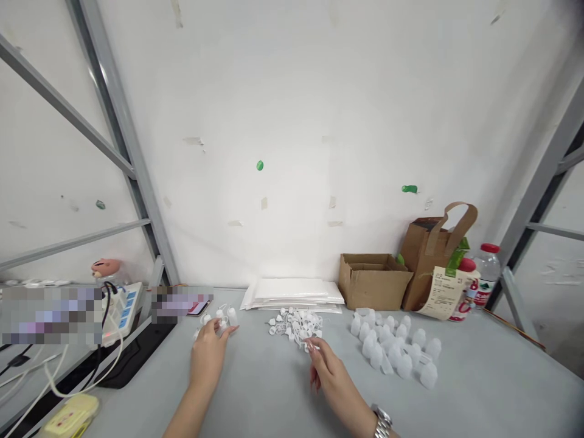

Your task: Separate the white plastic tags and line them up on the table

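My left hand (pixel 208 353) is among a few small white capped bottles (pixel 232 315) on the left of the table. Its thumb stretches out to the right, apart from the fingers, and the fingertips are partly hidden behind the hand. At the near edge of a pile of white caps with loop straps (pixel 292 322), my right hand (pixel 327 365) pinches a white cap between thumb and forefinger. Further right lies a group of translucent white bottles (pixel 396 340), several standing upright and others on their sides.
White flat packets (pixel 292 291) are stacked by the wall. An open cardboard box (pixel 376 289), a brown paper bag (pixel 422 258) and a red-capped bottle (pixel 487 274) stand at back right. At left are a phone (pixel 199 306), a power strip (pixel 125 316), cables and a yellow case (pixel 70 417).
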Available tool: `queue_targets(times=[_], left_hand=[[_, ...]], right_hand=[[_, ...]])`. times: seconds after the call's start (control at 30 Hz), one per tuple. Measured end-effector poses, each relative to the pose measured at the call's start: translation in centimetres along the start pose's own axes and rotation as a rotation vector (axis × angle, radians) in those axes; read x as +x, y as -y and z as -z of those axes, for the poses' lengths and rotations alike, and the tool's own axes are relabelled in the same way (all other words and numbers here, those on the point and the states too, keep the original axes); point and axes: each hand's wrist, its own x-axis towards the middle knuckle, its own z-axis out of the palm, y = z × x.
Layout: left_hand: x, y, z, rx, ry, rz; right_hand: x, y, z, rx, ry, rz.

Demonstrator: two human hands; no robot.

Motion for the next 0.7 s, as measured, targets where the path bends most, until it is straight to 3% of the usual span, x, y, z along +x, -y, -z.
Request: queue_targets(times=[0.2,0.27,0.33,0.43,0.5,0.57,0.6,0.7], left_hand=[[-2.0,-1.5,1.9,0.041,-0.111,-0.059],[-2.6,-2.8,2.5,0.035,-0.204,-0.168],[-2.8,-4.4,2.6,-0.045,-0.189,-0.246],[-2.7,-7.0,1.9,-0.248,0.101,-0.244],[-2.8,-8.7,1.0,-0.323,0.323,-0.274],[-3.1,-10.2,-0.2,-0.324,0.523,-0.340],[-3.4,-10.8,-0.8,-0.289,0.584,-0.357],[-4.5,-11.8,-2.3,-0.246,0.601,-0.353]], right_hand=[[-0.1,0.5,0.2,-0.064,-0.012,0.023],[0.1,0.7,0.6,-0.172,-0.045,0.063],[0.5,0.7,1.5,-0.385,-0.140,0.150],[1.3,0.6,3.7,-0.823,-0.421,0.296],[1.9,0.3,5.4,-1.067,-0.588,0.294],[2.4,-0.1,7.0,-1.227,-0.670,0.257],[2.6,-0.3,7.6,-1.280,-0.685,0.239],[2.9,-1.0,8.7,-1.352,-0.656,0.229]])
